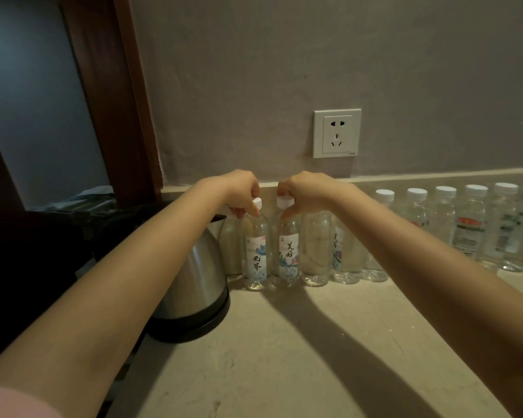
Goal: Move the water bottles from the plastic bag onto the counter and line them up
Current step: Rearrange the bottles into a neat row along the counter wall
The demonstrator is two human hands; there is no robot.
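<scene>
While both forearms reach forward over the beige stone counter (314,342), each hand pinches the neck of one upright water bottle just under its white cap. The left hand (240,191) closes thumb and fingers on the leftmost bottle (255,251), whose pale label carries blue and pink artwork with dark calligraphy. The right hand (302,193) closes in the same way on the second bottle (288,251), which bears a similar label. These two bottles stand side by side, nearly touching, with their bases on the counter at the left end of a row.

At 3 o'clock from the held pair, the row of bottles (444,230) runs along the foot of the grey wall (284,70), all upright and capped in white; those nearest the right forearm are partly hidden by it. The farther bottles carry different labels, too blurred to read.

At 9 o'clock from the leftmost bottle stands a stainless steel electric kettle (194,282) on a black base, just beside that bottle. At 12 o'clock above the right hand, a white wall socket (336,133) is mounted on the wall. A dark wooden door frame (112,101) rises at 10 o'clock. A pink sleeve (9,402) shows at 7 o'clock.
</scene>
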